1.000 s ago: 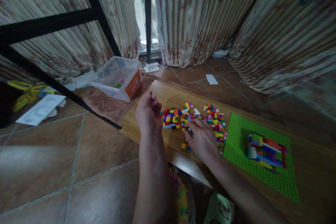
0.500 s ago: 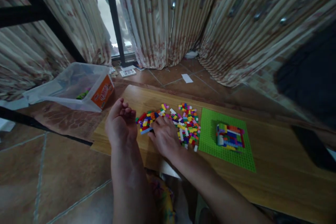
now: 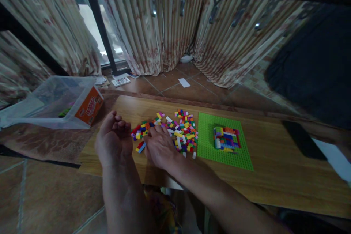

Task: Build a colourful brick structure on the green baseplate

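My right hand (image 3: pixel 160 148) reaches palm down into the left part of a pile of small coloured toy bricks (image 3: pixel 183 135). Its fingers are bent; the tips and anything between them are hidden. Just left of its thumb lies a blue brick (image 3: pixel 142 148), with red and yellow bricks against it. My left hand (image 3: pixel 113 137) is raised over the table's left end, palm turned up and inward, its fingers curled in close together. Whatever they hold, if anything, I cannot make out. Right of the pile, a multicoloured brick build (image 3: pixel 227 139) stands on a green baseplate (image 3: pixel 205 150).
A clear plastic box (image 3: pixel 52 97) with an orange label sits left of the wooden table (image 3: pixel 268 175). A dark flat object (image 3: pixel 303 140) and a white sheet (image 3: pixel 336 157) lie at the right. Curtains (image 3: pixel 175 36) hang behind; paper (image 3: pixel 184 82) lies on the floor.
The view has swung a little, so the scene sits farther left. My right hand stays at the bricks; the blue brick is turned and slightly nearer me. My left hand stays raised and curled.
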Demonstrator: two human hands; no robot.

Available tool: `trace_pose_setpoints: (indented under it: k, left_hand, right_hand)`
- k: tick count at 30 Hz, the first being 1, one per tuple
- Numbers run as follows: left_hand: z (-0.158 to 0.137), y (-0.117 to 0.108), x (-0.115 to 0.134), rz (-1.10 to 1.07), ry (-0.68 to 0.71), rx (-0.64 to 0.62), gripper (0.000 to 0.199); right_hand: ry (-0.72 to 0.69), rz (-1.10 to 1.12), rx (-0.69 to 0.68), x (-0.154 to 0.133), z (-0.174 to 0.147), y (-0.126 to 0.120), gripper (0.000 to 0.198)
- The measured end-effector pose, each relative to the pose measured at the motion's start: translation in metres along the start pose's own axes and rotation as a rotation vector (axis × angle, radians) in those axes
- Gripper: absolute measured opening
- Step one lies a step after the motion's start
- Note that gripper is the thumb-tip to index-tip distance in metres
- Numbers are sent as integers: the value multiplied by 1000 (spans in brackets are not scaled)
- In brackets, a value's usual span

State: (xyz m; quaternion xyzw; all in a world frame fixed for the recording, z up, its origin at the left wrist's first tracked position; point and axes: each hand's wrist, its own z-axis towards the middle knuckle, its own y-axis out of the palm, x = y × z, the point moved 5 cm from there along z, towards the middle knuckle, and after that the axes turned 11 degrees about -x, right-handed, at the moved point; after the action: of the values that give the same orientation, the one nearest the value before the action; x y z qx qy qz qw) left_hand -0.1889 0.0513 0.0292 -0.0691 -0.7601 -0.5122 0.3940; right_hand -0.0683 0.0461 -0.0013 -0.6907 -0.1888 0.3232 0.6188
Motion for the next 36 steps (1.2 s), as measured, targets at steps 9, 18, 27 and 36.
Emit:
trace_pose_setpoints:
  k: [9, 18, 27, 36]
  left_hand:
    - [-5, 0, -5, -27, -10, 33, 0]
    - [-5, -5, -4, -32, 20, 54, 4]
    - [-5, -7, -3, -34, 9, 60, 4]
    - [-5, -5, -2, 12, 10, 50, 4]
  right_hand:
    - [-10, 75, 50, 15, -4, 8, 14]
    - [37, 191, 208, 45, -29, -12, 15]
    - [134, 326, 270, 65, -89, -33, 13]
    - [225, 318, 191, 69, -136, -10, 10]
